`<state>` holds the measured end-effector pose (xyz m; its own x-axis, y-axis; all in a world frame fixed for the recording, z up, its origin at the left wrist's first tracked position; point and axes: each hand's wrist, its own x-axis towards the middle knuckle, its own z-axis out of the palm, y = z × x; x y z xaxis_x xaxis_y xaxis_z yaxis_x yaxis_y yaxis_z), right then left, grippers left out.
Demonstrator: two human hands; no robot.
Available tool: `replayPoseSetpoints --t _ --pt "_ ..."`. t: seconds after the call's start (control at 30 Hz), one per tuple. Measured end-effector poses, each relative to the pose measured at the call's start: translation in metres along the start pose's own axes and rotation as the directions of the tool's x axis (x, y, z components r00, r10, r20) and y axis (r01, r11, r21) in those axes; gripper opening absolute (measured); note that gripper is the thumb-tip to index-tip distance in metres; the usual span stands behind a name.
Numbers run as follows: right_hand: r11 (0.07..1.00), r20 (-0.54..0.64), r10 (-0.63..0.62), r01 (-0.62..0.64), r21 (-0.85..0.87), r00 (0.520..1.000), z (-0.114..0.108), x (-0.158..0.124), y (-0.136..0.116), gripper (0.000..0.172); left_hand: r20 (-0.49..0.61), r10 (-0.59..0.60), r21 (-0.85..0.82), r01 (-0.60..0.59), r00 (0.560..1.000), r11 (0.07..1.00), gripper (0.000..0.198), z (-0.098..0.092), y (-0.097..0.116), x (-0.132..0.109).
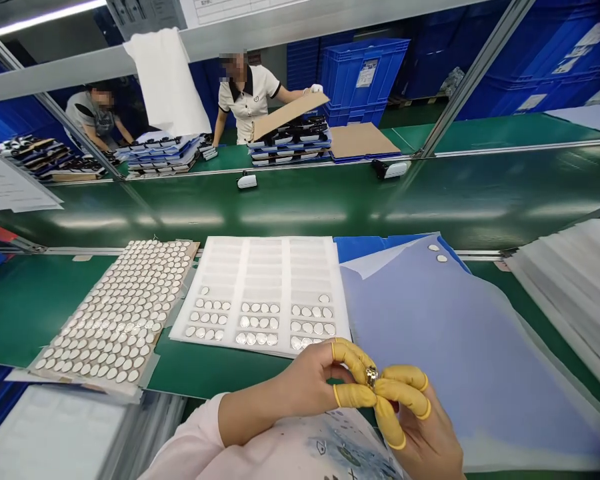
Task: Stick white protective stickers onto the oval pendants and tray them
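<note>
We are pinching a small shiny metal thing [371,377] with our left hand [325,375] and our right hand [423,415]. We are wearing yellow finger covers [353,396]. The thing is staying up in front of our shirt [300,448], near the white tray [243,267] on the green counter [195,375]. Round white pieces [251,339] are lying in the tray, and more are filling the board [180,285] beside it.
</note>
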<state>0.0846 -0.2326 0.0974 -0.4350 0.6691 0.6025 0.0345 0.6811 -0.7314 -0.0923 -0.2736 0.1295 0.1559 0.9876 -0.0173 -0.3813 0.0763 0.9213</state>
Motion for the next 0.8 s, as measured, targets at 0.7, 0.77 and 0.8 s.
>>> replayPoseSetpoints --t 0.7,0.77,0.8 --pt "0.849 0.248 0.4 -0.459 0.264 0.882 0.004 0.005 0.001 0.042 0.335 0.4 0.775 -0.491 0.853 0.398 0.03 -0.014 -0.017 -0.005" --pt "0.854 0.246 0.399 -0.456 0.25 0.883 0.004 0.005 0.002 0.032 0.397 0.441 0.784 -0.547 0.805 0.293 0.033 -0.016 -0.021 -0.003" --pt "0.863 0.237 0.396 -0.448 0.234 0.887 0.003 0.004 0.002 0.027 0.415 0.456 0.783 -0.564 0.787 0.261 0.037 -0.017 -0.022 -0.003"
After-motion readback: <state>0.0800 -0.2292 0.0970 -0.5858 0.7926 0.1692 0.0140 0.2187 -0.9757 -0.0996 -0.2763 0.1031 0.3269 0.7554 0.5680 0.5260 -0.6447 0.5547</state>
